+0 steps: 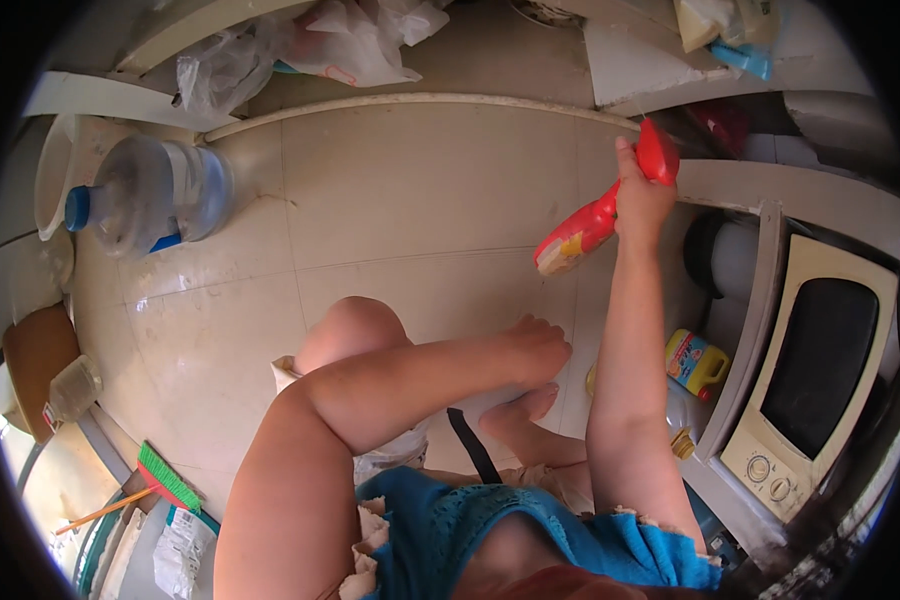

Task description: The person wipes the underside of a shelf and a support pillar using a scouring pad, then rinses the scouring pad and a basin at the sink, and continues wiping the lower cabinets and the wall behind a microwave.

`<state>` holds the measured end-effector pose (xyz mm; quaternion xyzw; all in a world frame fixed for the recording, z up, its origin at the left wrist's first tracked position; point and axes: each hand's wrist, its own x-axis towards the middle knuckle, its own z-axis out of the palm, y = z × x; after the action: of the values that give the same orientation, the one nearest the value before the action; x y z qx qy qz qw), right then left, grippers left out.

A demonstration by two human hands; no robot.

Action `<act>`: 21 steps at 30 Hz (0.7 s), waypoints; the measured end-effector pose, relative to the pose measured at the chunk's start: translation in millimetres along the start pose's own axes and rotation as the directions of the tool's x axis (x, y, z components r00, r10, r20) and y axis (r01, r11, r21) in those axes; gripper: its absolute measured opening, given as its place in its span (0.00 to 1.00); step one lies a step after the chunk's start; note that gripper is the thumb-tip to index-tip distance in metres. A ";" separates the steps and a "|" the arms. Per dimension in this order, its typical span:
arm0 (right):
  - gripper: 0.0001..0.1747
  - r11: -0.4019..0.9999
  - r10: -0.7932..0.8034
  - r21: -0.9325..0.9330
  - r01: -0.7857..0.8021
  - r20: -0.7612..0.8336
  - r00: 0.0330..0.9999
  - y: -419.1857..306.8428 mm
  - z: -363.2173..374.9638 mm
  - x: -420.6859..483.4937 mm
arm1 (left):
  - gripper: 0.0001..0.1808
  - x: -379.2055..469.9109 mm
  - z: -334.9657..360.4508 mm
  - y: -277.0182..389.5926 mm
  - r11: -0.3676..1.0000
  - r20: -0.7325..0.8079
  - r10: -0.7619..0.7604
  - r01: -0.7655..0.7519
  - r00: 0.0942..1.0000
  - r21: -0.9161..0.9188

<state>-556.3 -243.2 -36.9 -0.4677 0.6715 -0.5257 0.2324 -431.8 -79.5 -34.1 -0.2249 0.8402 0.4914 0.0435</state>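
My right hand [641, 199] is stretched forward at the upper right, its fingers closed around the neck of a red spray bottle [579, 232]. The red spray head [656, 152] points up towards the lower shelf edge, and the bottle's base tilts down to the left. A thin line, perhaps spray, shows at the nozzle. My left hand [544, 350] is in front of my body above the tiled floor [420, 187], with its fingers curled. Whether anything lies inside those fingers is hidden. My bare foot [517, 412] is just below that hand.
On the left lie a large water bottle [139, 196], a clear jug [73, 388] and a green-bristled broom [169, 476]. A microwave oven [821, 367] stands on the right, beside a yellow detergent bottle [694, 361]. Plastic bags [345, 45] sit on the low shelf ahead.
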 end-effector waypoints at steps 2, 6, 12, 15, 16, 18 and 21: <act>0.12 0.990 0.141 0.012 -0.142 0.084 0.986 0.8 -0.4 -12.7 | 0.11 -2.1 0.3 2.5 1.000 -0.001 -0.009 0.009 1.000 -0.014; 0.13 0.938 0.347 -0.044 -0.345 0.069 0.935 17.2 -4.0 -29.0 | 0.14 1.9 10.1 6.6 0.993 -0.046 -0.029 0.024 0.999 -0.115; 0.18 0.976 0.217 -0.042 -0.213 0.236 0.947 42.9 9.5 -60.9 | 0.13 5.1 9.7 5.5 0.999 0.050 0.046 -0.045 0.998 -0.024; 0.18 0.982 0.182 -0.022 -0.190 0.414 0.892 33.3 27.4 -71.1 | 0.13 6.6 19.0 8.4 0.996 -0.002 -0.056 0.056 0.998 -0.068; 0.19 0.983 0.163 -0.009 -0.182 0.484 0.860 28.0 35.3 -73.6 | 0.13 4.1 14.5 9.0 0.996 0.001 -0.063 0.063 0.998 -0.067; 0.18 0.984 0.180 -0.080 -0.161 0.466 0.867 22.7 49.5 -78.5 | 0.14 -0.5 3.2 10.3 0.997 0.070 -0.072 0.073 0.995 -0.021; 0.17 0.980 0.170 -0.166 -0.109 0.418 0.892 18.4 59.4 -83.2 | 0.15 -3.8 1.9 8.0 0.991 0.074 -0.135 0.136 0.988 -0.010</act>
<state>-477.7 -199.4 -88.9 -0.5376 0.6701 -0.3439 0.3791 -432.1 -73.3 -27.5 -0.2636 0.8172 0.5016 0.1059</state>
